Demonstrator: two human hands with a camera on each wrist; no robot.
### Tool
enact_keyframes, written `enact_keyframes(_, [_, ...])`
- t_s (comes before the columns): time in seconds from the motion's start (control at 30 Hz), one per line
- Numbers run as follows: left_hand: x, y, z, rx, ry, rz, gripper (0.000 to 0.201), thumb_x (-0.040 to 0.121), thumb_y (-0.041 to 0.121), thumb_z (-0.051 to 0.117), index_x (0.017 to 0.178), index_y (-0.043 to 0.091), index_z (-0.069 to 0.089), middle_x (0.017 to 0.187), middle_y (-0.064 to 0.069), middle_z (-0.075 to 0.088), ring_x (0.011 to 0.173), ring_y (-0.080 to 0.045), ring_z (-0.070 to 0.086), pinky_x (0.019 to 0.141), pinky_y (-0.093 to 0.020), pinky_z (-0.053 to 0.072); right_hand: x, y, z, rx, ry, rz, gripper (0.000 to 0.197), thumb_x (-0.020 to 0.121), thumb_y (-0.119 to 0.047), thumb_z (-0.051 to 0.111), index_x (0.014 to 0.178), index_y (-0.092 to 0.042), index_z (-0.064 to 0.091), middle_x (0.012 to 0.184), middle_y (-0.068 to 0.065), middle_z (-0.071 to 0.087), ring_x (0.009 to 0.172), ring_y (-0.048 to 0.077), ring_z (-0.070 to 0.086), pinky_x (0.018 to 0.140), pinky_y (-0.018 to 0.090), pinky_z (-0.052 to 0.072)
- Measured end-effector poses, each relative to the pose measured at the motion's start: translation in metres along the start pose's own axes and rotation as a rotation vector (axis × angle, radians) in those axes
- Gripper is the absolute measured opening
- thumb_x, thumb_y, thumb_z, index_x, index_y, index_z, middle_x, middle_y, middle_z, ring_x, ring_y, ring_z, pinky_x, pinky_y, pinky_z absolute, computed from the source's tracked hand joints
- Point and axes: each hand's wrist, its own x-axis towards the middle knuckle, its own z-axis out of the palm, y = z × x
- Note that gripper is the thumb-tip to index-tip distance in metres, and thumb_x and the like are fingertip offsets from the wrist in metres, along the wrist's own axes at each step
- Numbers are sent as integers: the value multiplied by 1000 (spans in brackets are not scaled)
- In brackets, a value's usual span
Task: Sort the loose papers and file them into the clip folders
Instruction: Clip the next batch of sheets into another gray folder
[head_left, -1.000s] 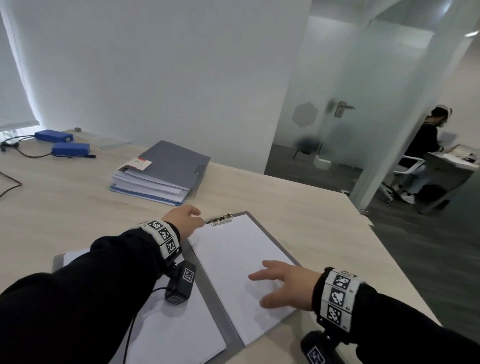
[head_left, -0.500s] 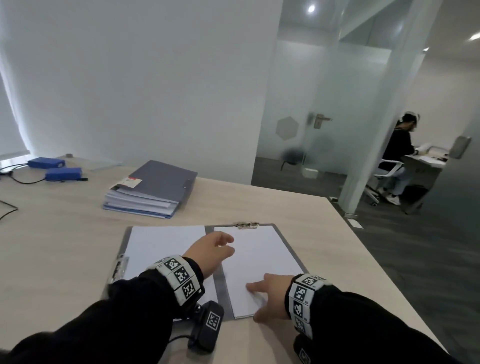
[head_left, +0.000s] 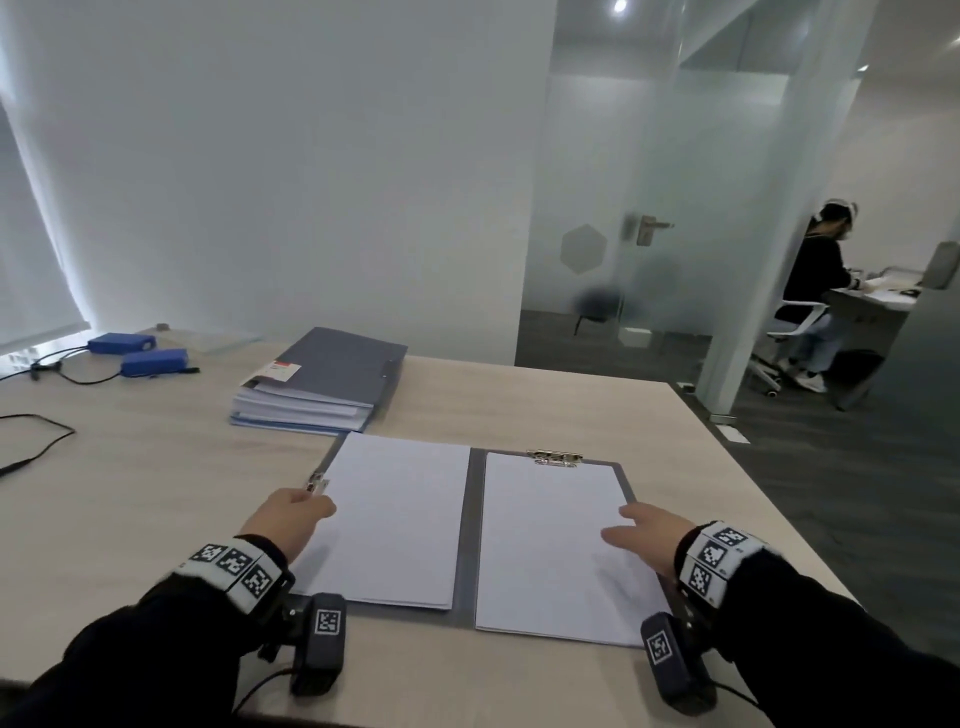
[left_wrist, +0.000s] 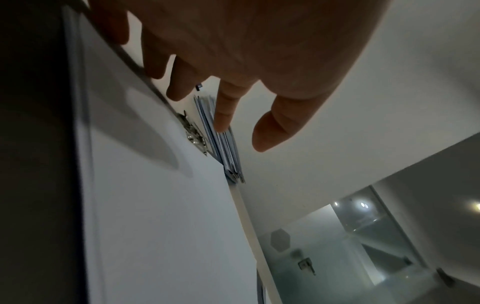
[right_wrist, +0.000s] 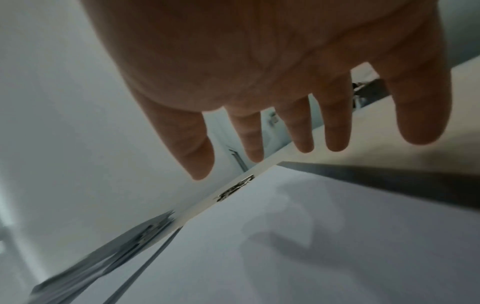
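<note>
Since half a second ago, both hands have moved apart: the left hand (head_left: 291, 522) went from the middle of the folder to its left edge, and the right hand (head_left: 644, 538) slid out toward the right edge.

From the head view, the grey clip folder (head_left: 470, 525) lies open and flat on the wooden table (head_left: 156, 493), with a white sheet on the left half (head_left: 400, 519) and another white sheet (head_left: 550, 545) under the top clip (head_left: 553, 457) on the right half. The left hand is beside the side clip (head_left: 317, 486); whether it touches the clip I cannot tell. Behind the folder lies a stack of filed folders (head_left: 322, 384).

From the left wrist view, the left hand (left_wrist: 246, 51) has loosely bent fingers and holds nothing.

From the right wrist view, the right hand (right_wrist: 272, 72) is spread with straight fingers above the paper (right_wrist: 311, 257) and holds nothing.
</note>
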Motion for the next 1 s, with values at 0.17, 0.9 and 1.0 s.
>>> enact_keyframes(0.17, [15,5,-11,25,0,40,38,74,39,69,93,7,68,103,-25,69,97,-38,64,82,-38,44,11,10,0,59,53,47,66,91,-46,57,147,-18,37,153,1,37,137,23,39,109,30,31])
enact_keyframes(0.9, [-81,113,126,-107,-430,375,34,89,20,70,121,21,61,125,1,63,105,-10,57,92,-21,40,7,59,-28,955,37,262,73,85,-81,27,110,-23,64,114,15,64,87,33,65,70,38,49])
enact_keyframes(1.0, [-74,99,139,219,-553,324,62,79,40,72,136,25,53,133,0,57,117,-16,55,96,-25,41,10,75,-32,1001,-27,248,78,84,-82,23,111,-22,64,113,8,67,96,30,64,75,39,44])
